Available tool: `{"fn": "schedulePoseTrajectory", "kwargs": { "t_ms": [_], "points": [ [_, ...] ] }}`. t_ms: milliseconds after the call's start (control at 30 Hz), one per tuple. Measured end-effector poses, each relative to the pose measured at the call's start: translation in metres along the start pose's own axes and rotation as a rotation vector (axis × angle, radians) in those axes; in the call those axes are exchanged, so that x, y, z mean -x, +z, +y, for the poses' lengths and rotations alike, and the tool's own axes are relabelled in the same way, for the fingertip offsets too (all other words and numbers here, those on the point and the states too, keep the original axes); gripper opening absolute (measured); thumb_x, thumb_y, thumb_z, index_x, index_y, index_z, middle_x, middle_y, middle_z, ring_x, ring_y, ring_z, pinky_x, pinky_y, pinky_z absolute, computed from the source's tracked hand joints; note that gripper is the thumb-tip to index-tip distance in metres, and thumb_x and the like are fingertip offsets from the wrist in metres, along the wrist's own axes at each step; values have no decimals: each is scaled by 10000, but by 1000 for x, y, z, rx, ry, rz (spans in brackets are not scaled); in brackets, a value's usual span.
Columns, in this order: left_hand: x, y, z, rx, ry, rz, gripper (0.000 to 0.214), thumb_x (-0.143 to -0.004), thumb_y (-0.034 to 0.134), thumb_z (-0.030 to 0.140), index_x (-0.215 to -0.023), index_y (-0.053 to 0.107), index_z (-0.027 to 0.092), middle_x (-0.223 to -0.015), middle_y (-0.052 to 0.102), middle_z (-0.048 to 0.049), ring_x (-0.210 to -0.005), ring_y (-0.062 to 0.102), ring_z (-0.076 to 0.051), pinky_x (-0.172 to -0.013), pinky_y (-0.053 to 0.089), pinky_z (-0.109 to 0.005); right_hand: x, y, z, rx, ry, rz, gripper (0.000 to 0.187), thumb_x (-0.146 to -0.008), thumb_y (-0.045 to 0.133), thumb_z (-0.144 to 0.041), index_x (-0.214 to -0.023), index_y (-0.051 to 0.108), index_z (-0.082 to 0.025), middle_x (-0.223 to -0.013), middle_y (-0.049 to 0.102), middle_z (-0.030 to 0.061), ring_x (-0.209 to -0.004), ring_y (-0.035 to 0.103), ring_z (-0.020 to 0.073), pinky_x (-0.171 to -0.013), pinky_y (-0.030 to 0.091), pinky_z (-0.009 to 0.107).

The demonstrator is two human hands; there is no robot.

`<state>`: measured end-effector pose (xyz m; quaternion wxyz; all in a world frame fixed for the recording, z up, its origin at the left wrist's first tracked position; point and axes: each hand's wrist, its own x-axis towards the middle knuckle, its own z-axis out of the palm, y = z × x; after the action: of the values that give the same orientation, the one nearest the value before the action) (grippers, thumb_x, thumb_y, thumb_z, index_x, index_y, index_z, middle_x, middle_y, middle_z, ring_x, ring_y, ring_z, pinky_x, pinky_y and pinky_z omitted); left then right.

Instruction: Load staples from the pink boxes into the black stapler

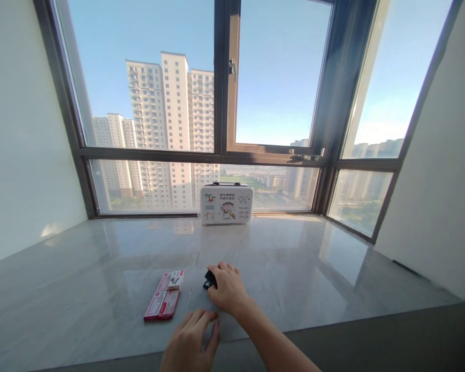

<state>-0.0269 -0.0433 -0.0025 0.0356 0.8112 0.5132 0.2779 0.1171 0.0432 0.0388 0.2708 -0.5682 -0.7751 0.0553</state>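
Observation:
My right hand [227,287] reaches forward over the grey marble sill [101,268] and is curled over a small black object [208,279], which it mostly hides. My left hand [189,343] rests near the front edge of the sill, fingers together and pressing flat on the stone, possibly on a thin clear sheet I cannot make out. Left of the right hand lies a pair of small red-and-white packets [163,304] with a small white box [175,279] on top.
A white tin case with cartoon travel pictures [226,204] stands upright against the window at the back of the sill. Dark window frames [221,103] rise behind it. White walls close in on both sides. The sill's front edge drops off below my hands.

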Motion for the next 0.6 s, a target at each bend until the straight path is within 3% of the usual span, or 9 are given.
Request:
{"fn": "schedulePoseTrajectory", "kwargs": {
  "t_ms": [133,200,333,433,533,600],
  "points": [
    [-36,5,17,-67,-57,-119,467,-916,542,447,-1365,577,324,-1513,466,-51,-1388,422,-288,-1124,373,-456,34,-21,31,-38,71,133,516,-849,565,-210,-1345,587,-351,-1255,624,40,-1237,490,275,-1179,67,543],
    [-45,14,22,-61,21,-190,522,-944,495,487,-1451,482,363,-1585,367,-13,-1457,325,-280,-1185,287,-480,42,-25,36,-56,114,195,442,-880,570,-237,-1305,623,-347,-1267,635,33,-1264,484,269,-1197,29,514],
    [-47,24,24,-51,120,-217,528,-996,392,503,-1512,373,392,-1577,382,16,-1471,306,-244,-1230,193,-481,41,-22,37,-130,132,290,339,-877,584,-236,-1186,699,-316,-1211,675,30,-1219,539,253,-1207,37,499],
    [-44,26,25,-77,76,-181,541,-997,377,500,-1523,359,374,-1601,337,1,-1462,324,-247,-1230,194,-475,30,-16,41,-336,161,382,330,-871,592,-292,-1180,708,-283,-1201,685,37,-1169,582,239,-1199,168,466],
    [-43,28,27,-97,6,-163,575,-990,367,503,-1542,333,345,-1635,254,-10,-1461,329,-261,-1231,187,-483,18,-12,55,-727,278,560,411,-901,564,-427,-1231,673,-207,-1211,684,72,-1132,617,234,-1065,418,363],
    [-44,29,28,-103,-21,-171,591,-989,353,508,-1547,335,313,-1639,240,-22,-1469,314,-271,-1232,181,-491,13,-9,70,-998,372,708,488,-897,562,-504,-1243,644,-169,-1216,680,88,-1146,621,238,-995,480,320]
  ]
}}
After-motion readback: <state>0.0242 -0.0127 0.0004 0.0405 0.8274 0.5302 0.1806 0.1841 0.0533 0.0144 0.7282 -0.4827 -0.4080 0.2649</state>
